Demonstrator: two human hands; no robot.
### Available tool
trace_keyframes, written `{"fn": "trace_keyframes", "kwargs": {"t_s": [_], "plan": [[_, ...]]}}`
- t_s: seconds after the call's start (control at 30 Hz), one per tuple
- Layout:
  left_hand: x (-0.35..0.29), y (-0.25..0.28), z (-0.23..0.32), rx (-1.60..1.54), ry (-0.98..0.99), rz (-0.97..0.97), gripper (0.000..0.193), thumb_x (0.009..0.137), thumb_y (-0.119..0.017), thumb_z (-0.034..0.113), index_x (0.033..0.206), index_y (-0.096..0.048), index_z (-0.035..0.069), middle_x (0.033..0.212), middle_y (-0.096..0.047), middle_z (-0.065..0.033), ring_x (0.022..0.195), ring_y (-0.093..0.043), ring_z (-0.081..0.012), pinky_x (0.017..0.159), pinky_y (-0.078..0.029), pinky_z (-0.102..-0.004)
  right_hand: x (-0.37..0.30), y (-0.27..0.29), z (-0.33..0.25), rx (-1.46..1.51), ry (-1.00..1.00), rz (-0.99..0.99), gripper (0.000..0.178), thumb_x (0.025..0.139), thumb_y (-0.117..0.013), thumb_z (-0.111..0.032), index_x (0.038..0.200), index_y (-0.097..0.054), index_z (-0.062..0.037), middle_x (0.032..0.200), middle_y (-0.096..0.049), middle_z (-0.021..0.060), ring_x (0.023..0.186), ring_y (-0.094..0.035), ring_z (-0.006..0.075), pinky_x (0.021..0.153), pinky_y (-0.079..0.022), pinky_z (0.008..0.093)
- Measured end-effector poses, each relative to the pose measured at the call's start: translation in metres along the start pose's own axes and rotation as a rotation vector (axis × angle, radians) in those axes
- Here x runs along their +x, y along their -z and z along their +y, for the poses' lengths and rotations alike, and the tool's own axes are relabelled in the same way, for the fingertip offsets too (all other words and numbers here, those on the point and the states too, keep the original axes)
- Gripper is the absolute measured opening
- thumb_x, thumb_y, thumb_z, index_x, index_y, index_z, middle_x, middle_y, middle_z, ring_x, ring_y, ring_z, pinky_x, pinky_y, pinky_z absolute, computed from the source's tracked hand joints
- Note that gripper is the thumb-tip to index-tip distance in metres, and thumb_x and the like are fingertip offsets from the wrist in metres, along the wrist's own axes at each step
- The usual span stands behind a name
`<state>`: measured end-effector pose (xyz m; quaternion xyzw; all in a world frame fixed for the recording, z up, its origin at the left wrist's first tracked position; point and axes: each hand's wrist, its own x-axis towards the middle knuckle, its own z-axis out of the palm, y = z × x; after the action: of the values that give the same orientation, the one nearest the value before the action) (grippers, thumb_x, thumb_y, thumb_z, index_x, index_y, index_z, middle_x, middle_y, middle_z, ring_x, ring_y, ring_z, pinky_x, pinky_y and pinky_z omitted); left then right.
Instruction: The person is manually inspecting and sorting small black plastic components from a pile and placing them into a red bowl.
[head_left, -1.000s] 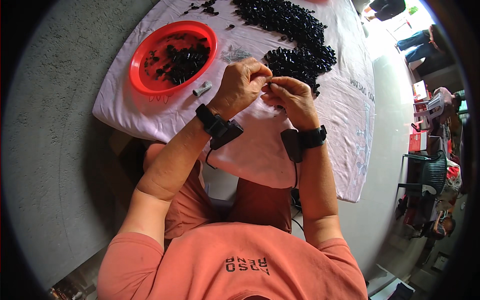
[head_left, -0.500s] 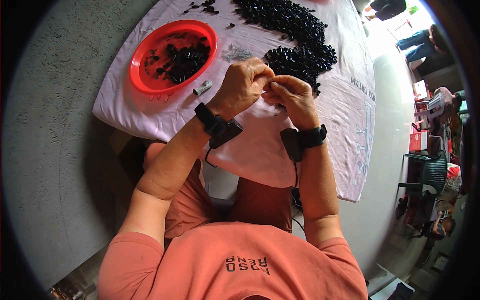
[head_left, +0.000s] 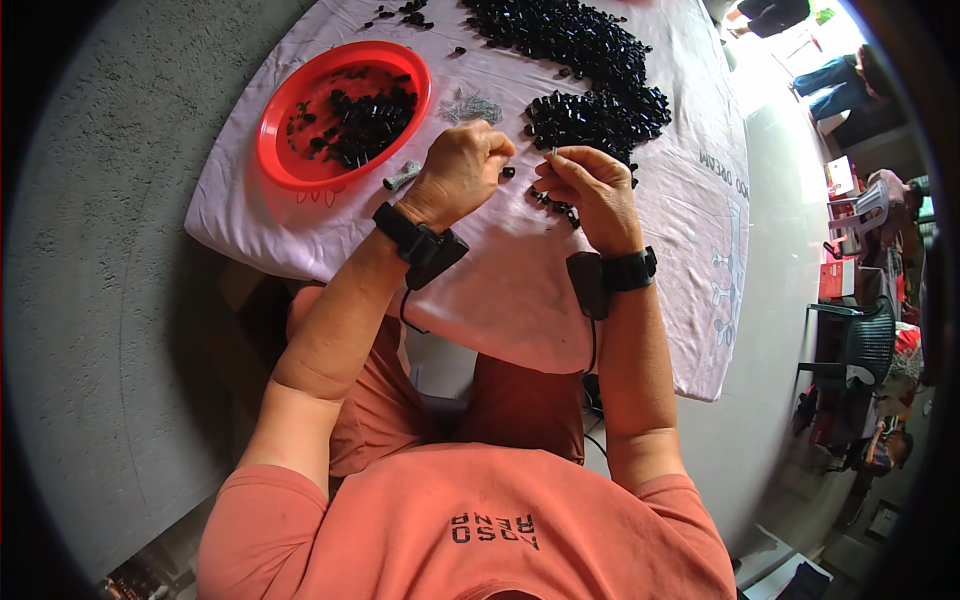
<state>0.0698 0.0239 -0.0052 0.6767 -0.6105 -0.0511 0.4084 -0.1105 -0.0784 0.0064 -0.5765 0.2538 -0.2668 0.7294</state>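
Note:
My left hand [head_left: 460, 172] is closed over the pink cloth, its fingers curled and thumb hidden. A small black piece [head_left: 508, 172] shows just by its fingertips; whether it is held or lies on the cloth is unclear. To the right, my right hand [head_left: 597, 195] pinches a thin pale metal pin [head_left: 554, 151] between thumb and forefinger. The two hands are a short gap apart. Several loose black pieces [head_left: 556, 208] lie beside the right fingers. Beyond the hands sits a big heap of shiny black pieces [head_left: 598, 115], and thin metal pins [head_left: 470, 105] lie behind the left hand.
A red basin [head_left: 268, 150] holding black pieces stands at the far left of the cloth-covered table [head_left: 680, 340]. A small grey bone-shaped object [head_left: 402, 176] lies between basin and left wrist. Across the floor at right are a dark green chair [head_left: 870, 345] and other people.
My hands were touching at the fingertips and have parted, the left moving left and slightly nearer. Loose black pieces and the pin's tip now show between them.

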Motion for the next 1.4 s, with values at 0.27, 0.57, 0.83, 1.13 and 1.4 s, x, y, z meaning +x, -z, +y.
{"fn": "trace_keyframes", "kwargs": {"t_s": [0.27, 0.57, 0.83, 1.13, 1.4], "plan": [[-0.005, -0.009, 0.0, 0.074, 0.044, -0.081, 0.009, 0.078, -0.07, 0.007, 0.085, -0.067, 0.002, 0.083, -0.063, -0.0122, 0.076, -0.065, -0.0289, 0.07, -0.052, -0.0383, 0.001, 0.002, 0.001, 0.026, -0.012, 0.002, 0.016, 0.095, -0.063, -0.015, 0.103, -0.068, -0.0021, 0.094, -0.072, 0.0107, 0.081, -0.071, 0.0158, 0.07, -0.056, 0.0241], [0.001, -0.002, 0.008, -0.23, 0.095, -0.057, 0.014, 0.085, -0.064, 0.0, 0.098, -0.07, 0.002, 0.091, -0.066, -0.0084, 0.084, -0.066, -0.0172, 0.075, -0.052, -0.0289, 0.003, 0.004, 0.004, 0.093, -0.049, -0.04, 0.015, 0.095, -0.063, -0.013, 0.102, -0.068, -0.0004, 0.092, -0.072, 0.0121, 0.08, -0.072, 0.0184, 0.071, -0.058, 0.0274], [0.008, 0.013, 0.015, -0.585, 0.175, -0.137, 0.023, 0.091, -0.058, -0.002, 0.109, -0.07, 0.002, 0.099, -0.067, -0.0007, 0.087, -0.061, -0.0079, 0.081, -0.051, -0.0248, -0.001, -0.004, 0.002, -0.03, -0.047, -0.063, 0.015, 0.094, -0.063, -0.012, 0.102, -0.068, 0.0, 0.087, -0.072, 0.0105, 0.074, -0.07, 0.016, 0.066, -0.056, 0.026], [0.007, 0.007, 0.018, -0.594, 0.163, -0.119, 0.016, 0.092, -0.057, -0.005, 0.107, -0.063, -0.001, 0.098, -0.065, -0.0036, 0.089, -0.063, -0.0097, 0.082, -0.055, -0.0264, 0.0, -0.004, 0.001, -0.072, -0.036, -0.108, 0.015, 0.094, -0.065, -0.012, 0.102, -0.069, 0.0001, 0.087, -0.072, 0.0103, 0.075, -0.071, 0.0161, 0.067, -0.057, 0.0252], [0.006, 0.005, 0.025, -0.445, 0.025, -0.037, 0.009, 0.089, -0.061, -0.004, 0.097, -0.066, -0.002, 0.089, -0.066, -0.0075, 0.081, -0.066, -0.0154, 0.075, -0.055, -0.0283, 0.0, -0.003, 0.004, -0.08, -0.023, -0.114, 0.016, 0.094, -0.064, -0.012, 0.105, -0.067, 0.0005, 0.09, -0.072, 0.0109, 0.078, -0.071, 0.0169, 0.068, -0.057, 0.0253]]}}
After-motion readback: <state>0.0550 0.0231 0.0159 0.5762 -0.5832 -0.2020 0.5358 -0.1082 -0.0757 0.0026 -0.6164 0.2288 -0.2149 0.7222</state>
